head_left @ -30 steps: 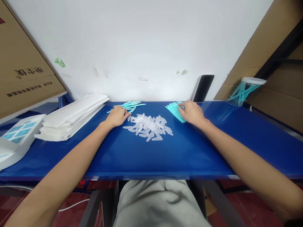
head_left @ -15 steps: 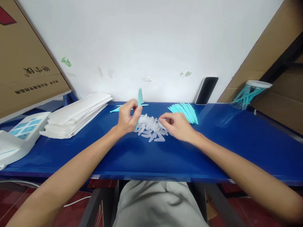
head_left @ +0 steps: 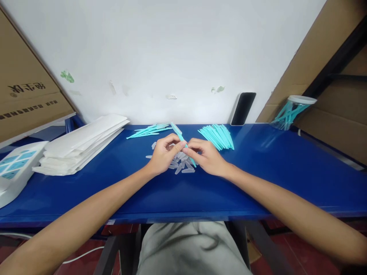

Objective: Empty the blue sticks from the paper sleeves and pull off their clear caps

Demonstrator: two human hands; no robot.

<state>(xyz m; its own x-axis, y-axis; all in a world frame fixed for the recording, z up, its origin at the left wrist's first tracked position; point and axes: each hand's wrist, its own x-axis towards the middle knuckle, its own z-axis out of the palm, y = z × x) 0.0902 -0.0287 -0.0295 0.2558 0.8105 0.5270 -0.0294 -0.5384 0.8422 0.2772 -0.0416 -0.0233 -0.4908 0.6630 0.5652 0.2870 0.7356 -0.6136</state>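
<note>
Over the middle of the blue table, my left hand and my right hand meet at a turquoise eyebrow razor. Fingers and thumbs of both hands pinch its middle. The razor slants, its pale blade end up to the left and its thin handle end down to the right. Beneath the hands lies a heap of translucent blade caps, partly covered by them. Whether a cap is between my right fingers is hidden. Behind my left hand lies a loose bunch of turquoise razors; beyond my right hand is a denser pile of razors.
A phone leans on the white wall. Flat white bags are stacked at left, beside a white case with blue panels and a cardboard box. A clear jar with turquoise razors stands at back right.
My right hand has left the cap heap and come to my left hand at the razor. The razor has gone from near upright to slanted. The camera view has shifted slightly right.
</note>
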